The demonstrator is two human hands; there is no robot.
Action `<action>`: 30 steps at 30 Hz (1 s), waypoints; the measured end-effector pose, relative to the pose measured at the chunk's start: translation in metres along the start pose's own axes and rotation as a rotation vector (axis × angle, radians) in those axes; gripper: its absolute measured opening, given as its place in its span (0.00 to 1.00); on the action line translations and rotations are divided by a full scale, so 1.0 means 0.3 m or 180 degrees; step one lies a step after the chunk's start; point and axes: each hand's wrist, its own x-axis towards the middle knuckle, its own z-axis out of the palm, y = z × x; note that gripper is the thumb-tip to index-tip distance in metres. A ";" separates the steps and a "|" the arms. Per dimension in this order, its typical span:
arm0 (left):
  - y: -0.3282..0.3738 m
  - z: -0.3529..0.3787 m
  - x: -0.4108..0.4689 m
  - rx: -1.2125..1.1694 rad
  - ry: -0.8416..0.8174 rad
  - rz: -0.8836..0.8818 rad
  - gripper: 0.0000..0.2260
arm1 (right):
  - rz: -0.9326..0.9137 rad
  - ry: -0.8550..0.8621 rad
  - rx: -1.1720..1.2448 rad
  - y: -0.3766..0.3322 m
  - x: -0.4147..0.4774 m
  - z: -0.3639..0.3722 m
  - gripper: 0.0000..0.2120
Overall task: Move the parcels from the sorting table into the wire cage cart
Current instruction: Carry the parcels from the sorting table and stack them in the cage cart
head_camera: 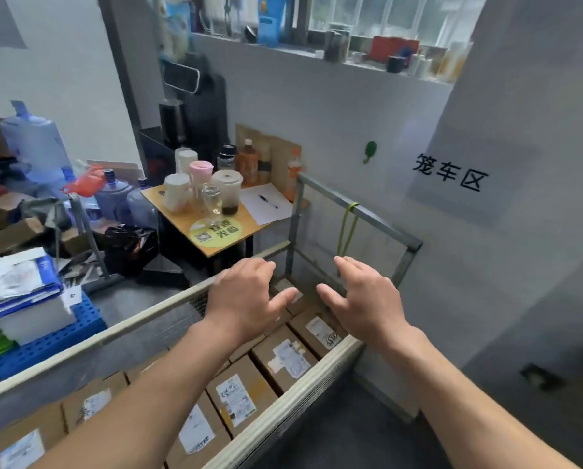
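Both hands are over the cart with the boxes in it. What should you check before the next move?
1. Left hand empty: ok, fingers spread, holding nothing.
2. Right hand empty: ok, same.
3. Parcels lying inside the wire cage cart: ok, packed in rows, labels up.
4. Room left at the cart's far end: cannot tell, the hands hide it.
5. More parcels waiting on the sorting table: cannot tell from here.
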 end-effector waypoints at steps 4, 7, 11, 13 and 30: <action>0.089 0.030 0.077 -0.0086 -0.0162 0.0497 0.31 | 0.0543 0.0058 -0.0116 0.094 -0.034 -0.045 0.26; 0.146 0.043 0.117 -0.0096 -0.0238 0.0828 0.31 | 0.0903 0.0086 -0.0150 0.135 -0.069 -0.068 0.25; 0.216 0.070 0.145 -0.0165 -0.0340 0.1214 0.30 | 0.1335 0.0120 -0.0173 0.175 -0.136 -0.089 0.28; 0.253 0.090 0.153 -0.0201 -0.0391 0.1389 0.30 | 0.1543 0.0118 -0.0191 0.194 -0.178 -0.099 0.29; 0.792 0.289 0.082 -0.0349 -0.0967 0.2395 0.29 | 0.2899 0.0191 -0.0321 0.567 -0.577 -0.196 0.31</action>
